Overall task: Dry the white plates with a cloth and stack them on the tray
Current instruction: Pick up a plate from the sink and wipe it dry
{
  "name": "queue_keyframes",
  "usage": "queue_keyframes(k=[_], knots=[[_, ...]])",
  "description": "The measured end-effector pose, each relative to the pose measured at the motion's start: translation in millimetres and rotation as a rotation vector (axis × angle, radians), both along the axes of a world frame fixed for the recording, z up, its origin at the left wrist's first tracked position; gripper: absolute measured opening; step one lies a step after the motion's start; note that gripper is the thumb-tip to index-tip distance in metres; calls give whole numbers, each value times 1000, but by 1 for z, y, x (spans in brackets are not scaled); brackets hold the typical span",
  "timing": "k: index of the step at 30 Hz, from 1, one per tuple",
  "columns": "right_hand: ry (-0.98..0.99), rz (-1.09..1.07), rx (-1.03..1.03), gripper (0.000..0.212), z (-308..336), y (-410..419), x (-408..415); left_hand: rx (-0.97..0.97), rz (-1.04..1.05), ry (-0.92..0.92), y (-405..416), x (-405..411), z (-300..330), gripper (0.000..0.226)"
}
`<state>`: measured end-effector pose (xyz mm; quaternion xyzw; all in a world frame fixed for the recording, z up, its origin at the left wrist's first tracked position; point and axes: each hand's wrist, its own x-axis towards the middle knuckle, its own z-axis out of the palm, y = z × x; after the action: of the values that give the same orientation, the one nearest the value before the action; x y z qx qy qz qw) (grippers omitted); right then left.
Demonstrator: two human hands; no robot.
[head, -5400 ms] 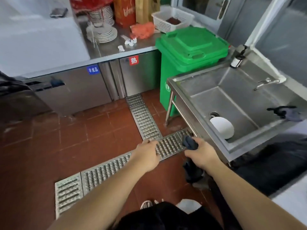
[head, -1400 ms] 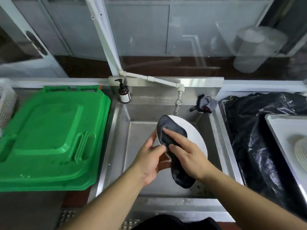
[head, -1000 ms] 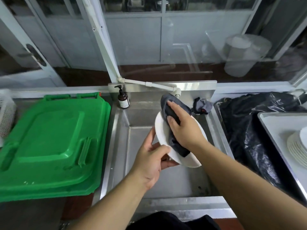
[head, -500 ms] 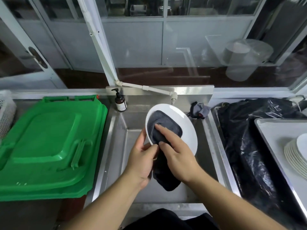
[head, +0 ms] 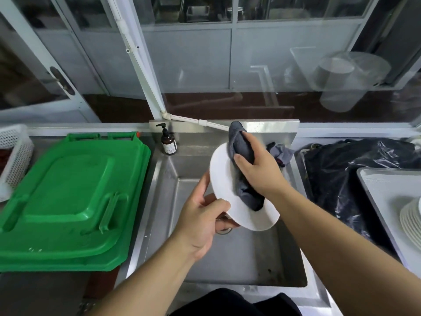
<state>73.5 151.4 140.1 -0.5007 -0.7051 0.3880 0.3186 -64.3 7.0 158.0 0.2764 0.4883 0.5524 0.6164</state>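
Over the steel sink (head: 164,201) I hold a white plate (head: 222,179) tilted on edge. My left hand (head: 200,221) grips its lower rim, thumb on the face. My right hand (head: 257,169) presses a dark grey cloth (head: 241,144) against the plate's upper right part; the cloth hangs down over the plate's middle. At the far right a stack of white plates (head: 411,221) rests on a pale tray (head: 385,190), cut off by the frame edge.
A green bin lid (head: 68,197) lies left of the sink, with a white mesh basket (head: 13,156) beyond it. A brown pump bottle (head: 169,142) stands at the sink's back left corner. Another grey rag (head: 281,153) and black plastic bags (head: 348,169) lie right.
The plate has turned more edge-on and tilted. My right hand with the cloth has slid from the plate's centre up to its top right rim. My left hand keeps its grip below.
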Motion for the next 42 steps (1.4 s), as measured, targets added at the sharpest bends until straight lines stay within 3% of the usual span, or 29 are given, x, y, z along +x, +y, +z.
queue_keyframes(k=[3,6,10,12,14,18,20,25,29,33,38,42], knots=[[4,-115,-46,54,0,14,12,2,0,40,2,-6,1,73],[108,-203,-248,22,-5,24,31,11,-4,68,5,-14,-1,75],[368,-214,-604,20,-13,22,54,29,-51,109,9,-24,-8,77],[420,-234,-658,22,-18,18,60,-1,-82,112,12,-26,-11,77],[418,-292,-622,20,-21,14,59,-52,-82,152,17,-26,-13,72],[359,-279,-529,16,-17,11,56,-136,-97,296,26,-29,-13,30],[352,-260,-491,12,-12,11,52,-133,-40,398,27,-30,-14,20],[469,-422,-457,18,-5,1,37,-28,138,507,25,-24,-17,26],[659,-605,-625,18,-19,-28,18,16,290,547,24,-7,-19,21],[795,-654,-843,18,-38,-54,7,-13,337,363,24,14,-24,29],[787,-668,-739,14,-35,-46,25,-53,178,226,25,9,-30,34],[598,-524,-489,14,-17,-31,46,-112,161,300,42,-30,-19,25]])
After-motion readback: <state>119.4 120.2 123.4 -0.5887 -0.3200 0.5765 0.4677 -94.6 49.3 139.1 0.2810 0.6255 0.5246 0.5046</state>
